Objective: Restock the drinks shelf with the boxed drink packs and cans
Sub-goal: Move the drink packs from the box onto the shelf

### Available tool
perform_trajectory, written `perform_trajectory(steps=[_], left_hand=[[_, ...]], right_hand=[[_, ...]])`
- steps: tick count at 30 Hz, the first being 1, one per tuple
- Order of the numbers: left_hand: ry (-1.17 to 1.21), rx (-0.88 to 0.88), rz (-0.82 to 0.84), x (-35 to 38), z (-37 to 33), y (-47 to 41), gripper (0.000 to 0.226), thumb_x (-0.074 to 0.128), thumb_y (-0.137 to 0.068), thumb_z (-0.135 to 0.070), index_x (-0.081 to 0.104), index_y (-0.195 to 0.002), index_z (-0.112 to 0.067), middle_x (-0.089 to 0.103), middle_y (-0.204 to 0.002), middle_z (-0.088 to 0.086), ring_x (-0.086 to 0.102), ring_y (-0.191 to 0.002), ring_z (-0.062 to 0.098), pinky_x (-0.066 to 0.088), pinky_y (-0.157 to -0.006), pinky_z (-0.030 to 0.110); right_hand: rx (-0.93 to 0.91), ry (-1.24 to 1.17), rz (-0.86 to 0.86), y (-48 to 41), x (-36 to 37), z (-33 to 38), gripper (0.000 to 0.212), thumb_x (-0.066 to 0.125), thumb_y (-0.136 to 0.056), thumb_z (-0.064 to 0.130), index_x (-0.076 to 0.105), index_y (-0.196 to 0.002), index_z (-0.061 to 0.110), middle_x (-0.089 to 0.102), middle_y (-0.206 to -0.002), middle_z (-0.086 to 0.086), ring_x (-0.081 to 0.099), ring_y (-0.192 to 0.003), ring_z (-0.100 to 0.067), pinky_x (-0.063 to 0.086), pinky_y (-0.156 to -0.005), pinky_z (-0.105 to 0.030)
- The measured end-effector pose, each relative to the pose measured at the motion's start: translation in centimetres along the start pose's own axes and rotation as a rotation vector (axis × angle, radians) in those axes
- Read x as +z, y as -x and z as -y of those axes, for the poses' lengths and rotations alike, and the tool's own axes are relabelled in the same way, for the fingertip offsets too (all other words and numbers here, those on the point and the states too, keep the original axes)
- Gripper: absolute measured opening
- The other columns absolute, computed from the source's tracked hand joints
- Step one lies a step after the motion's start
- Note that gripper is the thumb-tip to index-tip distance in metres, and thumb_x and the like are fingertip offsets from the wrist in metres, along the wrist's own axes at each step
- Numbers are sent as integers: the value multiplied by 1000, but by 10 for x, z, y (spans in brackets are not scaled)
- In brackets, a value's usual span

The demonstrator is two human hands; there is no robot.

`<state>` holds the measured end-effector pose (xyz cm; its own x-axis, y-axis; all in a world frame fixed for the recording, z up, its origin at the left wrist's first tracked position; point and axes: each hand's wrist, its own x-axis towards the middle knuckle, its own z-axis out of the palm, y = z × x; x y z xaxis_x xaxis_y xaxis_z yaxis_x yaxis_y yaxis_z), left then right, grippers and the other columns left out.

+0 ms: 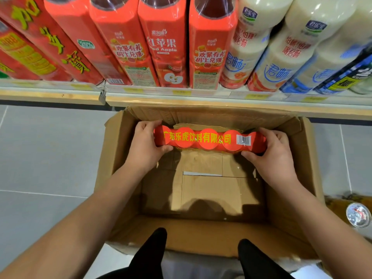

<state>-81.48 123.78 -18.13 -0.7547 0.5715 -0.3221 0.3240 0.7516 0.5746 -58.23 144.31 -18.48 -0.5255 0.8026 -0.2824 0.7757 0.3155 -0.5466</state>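
A red shrink-wrapped pack of cans with yellow lettering and a barcode lies crosswise inside an open cardboard box, near its far wall. My left hand grips the pack's left end, fingers over the top and thumb underneath. At the other end, my right hand grips it the same way. Apart from the pack, the box shows only its bare taped bottom.
The drinks shelf runs across above the box, holding red apple juice cartons and white milk-drink bottles. A single can stands on the floor at right. Grey tiled floor lies to the left. My knees show at the bottom.
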Motion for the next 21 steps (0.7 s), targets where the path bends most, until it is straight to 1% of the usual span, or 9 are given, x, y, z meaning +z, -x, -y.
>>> perform_trajectory(steps=[3,6,10,13,15,18,21], left_hand=[[-12,-12,1,2,0,1,85,87,-75,-22,45,-149,-18,40,-140,4,48,-128,21,36,-114,32],[-13,-17,-5,2,-2,2,78,85,-78,-22,48,-146,-18,40,-138,3,49,-127,22,38,-115,35],[5,-32,7,4,-3,2,74,82,-81,-22,45,-145,-19,43,-146,5,47,-133,24,39,-111,37],[15,-31,4,5,-3,1,73,83,-81,-22,45,-144,-20,47,-145,4,48,-132,23,40,-108,35],[20,-34,4,5,-1,1,75,83,-80,-22,45,-144,-21,47,-144,3,47,-132,22,39,-107,33],[29,-47,3,6,0,1,77,83,-80,-22,43,-146,-22,47,-144,4,47,-132,22,39,-107,33],[48,-65,0,7,1,0,78,83,-80,-22,42,-147,-22,50,-143,4,49,-132,23,41,-106,34]], right_hand=[[2,19,16,1,3,-1,83,86,-82,24,45,-153,14,44,-144,-8,49,-133,-25,37,-116,-35],[5,12,10,1,5,-2,81,86,-82,24,46,-152,15,44,-143,-7,49,-133,-24,38,-115,-35],[30,-37,17,-1,7,-3,77,86,-82,22,47,-149,17,47,-147,-7,50,-135,-26,42,-112,-39],[70,-96,41,-3,8,-6,77,87,-81,22,47,-147,21,55,-141,-6,55,-130,-26,47,-106,-41],[94,-133,54,-3,9,-6,80,87,-81,23,44,-149,23,57,-142,-4,55,-131,-26,49,-107,-43],[139,-117,58,-5,11,-6,89,87,-81,25,39,-155,18,55,-148,-7,51,-137,-27,45,-112,-45],[173,-112,71,-6,11,-5,88,87,-81,28,41,-154,15,57,-146,-7,54,-135,-28,46,-110,-44]])
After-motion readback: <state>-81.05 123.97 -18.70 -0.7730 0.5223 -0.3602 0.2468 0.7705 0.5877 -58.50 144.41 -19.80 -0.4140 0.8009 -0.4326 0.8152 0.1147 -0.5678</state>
